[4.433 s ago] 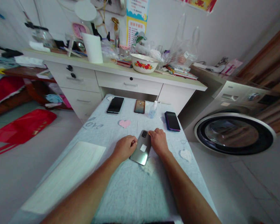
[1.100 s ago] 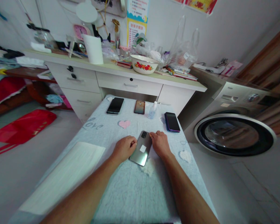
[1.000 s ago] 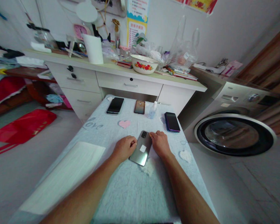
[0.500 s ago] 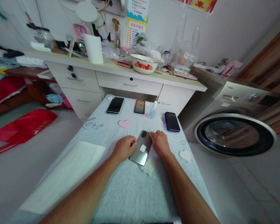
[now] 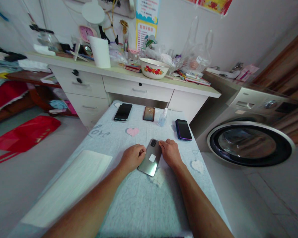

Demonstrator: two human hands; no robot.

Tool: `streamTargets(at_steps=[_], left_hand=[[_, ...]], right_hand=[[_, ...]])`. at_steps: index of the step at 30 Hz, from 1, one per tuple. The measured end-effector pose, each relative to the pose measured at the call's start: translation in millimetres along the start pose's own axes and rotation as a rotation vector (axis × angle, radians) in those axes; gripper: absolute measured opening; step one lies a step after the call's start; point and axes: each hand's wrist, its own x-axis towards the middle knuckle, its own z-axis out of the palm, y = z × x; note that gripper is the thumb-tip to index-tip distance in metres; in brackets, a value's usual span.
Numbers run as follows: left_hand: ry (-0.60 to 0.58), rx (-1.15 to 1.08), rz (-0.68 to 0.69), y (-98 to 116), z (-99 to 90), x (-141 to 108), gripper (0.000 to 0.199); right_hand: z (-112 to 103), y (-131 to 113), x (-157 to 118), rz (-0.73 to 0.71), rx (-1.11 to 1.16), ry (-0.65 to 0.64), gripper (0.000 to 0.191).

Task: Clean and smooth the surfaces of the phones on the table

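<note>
A silver-grey smartphone (image 5: pixel 148 166) lies back side up on the table, its camera block at the far end and a white square sticker near its middle. My left hand (image 5: pixel 133 156) is closed, fingers curled, against the phone's left edge. At the upper right edge my right hand (image 5: pixel 171 151) is closed too, thumb and fingertips pinching the corner. The tips of both hands are partly hidden. Farther away are a black phone (image 5: pixel 123 112), a brown-backed phone (image 5: pixel 149 113), a small clear spray bottle (image 5: pixel 162 118) and a dark phone with a purple edge (image 5: pixel 183 129).
A light patterned cloth covers the table (image 5: pixel 139 205). White paper (image 5: pixel 69 188) lies along its left side. Behind stands a white desk (image 5: pixel 136 89) bearing a flowered enamel bowl (image 5: pixel 154 68) and a paper roll (image 5: pixel 99 52). On the right is a washing machine (image 5: pixel 250 143); a red bag (image 5: pixel 24 134) lies on the left.
</note>
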Motion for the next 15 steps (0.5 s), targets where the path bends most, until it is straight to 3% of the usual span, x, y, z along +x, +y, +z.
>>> streamTargets(at_steps=[15], left_hand=[[-0.005, -0.002, -0.004, 0.2, 0.0, 0.8, 0.015]], right_hand=[[-0.3, 0.0, -0.4, -0.021, 0.0, -0.009, 0.035]])
